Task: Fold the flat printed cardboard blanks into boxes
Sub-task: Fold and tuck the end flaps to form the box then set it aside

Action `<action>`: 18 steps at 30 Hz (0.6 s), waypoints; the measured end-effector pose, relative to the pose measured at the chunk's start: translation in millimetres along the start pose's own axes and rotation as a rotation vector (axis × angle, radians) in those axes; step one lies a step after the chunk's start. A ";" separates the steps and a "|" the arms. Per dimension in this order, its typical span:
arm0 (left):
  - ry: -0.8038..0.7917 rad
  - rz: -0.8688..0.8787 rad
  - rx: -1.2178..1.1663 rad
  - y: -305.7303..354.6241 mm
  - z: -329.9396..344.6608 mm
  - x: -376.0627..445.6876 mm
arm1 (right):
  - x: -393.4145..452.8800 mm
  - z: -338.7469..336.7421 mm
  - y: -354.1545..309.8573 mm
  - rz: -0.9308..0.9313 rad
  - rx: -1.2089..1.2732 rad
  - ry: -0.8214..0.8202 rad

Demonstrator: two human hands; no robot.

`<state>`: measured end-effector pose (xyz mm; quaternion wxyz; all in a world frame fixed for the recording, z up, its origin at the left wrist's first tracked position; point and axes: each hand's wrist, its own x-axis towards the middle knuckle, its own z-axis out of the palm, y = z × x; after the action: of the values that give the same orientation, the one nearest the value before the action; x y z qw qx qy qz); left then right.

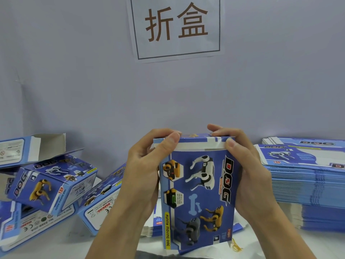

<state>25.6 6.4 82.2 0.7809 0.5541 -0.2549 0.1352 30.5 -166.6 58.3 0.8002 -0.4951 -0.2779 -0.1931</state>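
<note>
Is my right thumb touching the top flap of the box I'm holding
Touching. The head view shows the right hand gripping the box, its thumb tip pressed on the white edge of the top flap.

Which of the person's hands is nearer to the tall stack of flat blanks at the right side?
Right. The right hand grips the box on the side facing the stack of flat blanks. The left hand grips the box's far side, farther from the stack.

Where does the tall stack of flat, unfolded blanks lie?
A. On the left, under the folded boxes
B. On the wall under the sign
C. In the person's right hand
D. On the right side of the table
D: the stack of flat blanks lies at the right on the table, beyond the right hand.
</note>
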 end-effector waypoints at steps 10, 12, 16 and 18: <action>-0.019 0.064 0.040 -7.5 -0.2 -1.7 | 3.1 -2.5 0.4 -0.013 -0.030 -0.003; 0.004 0.138 0.026 -12.4 -0.2 -2.5 | 3.2 -2.6 0.7 -0.014 -0.029 -0.005; -0.019 0.181 -0.079 -19.1 0.2 -2.9 | 3.3 -4.2 -0.3 -0.009 -0.015 0.003; -0.010 0.175 -0.074 -17.4 1.9 -1.5 | 3.2 -5.4 -0.9 -0.006 -0.007 -0.006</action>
<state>32.5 -1.4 68.0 0.7847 0.5012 -0.3111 0.1904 33.9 -171.9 59.0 0.7972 -0.4976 -0.2809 -0.1949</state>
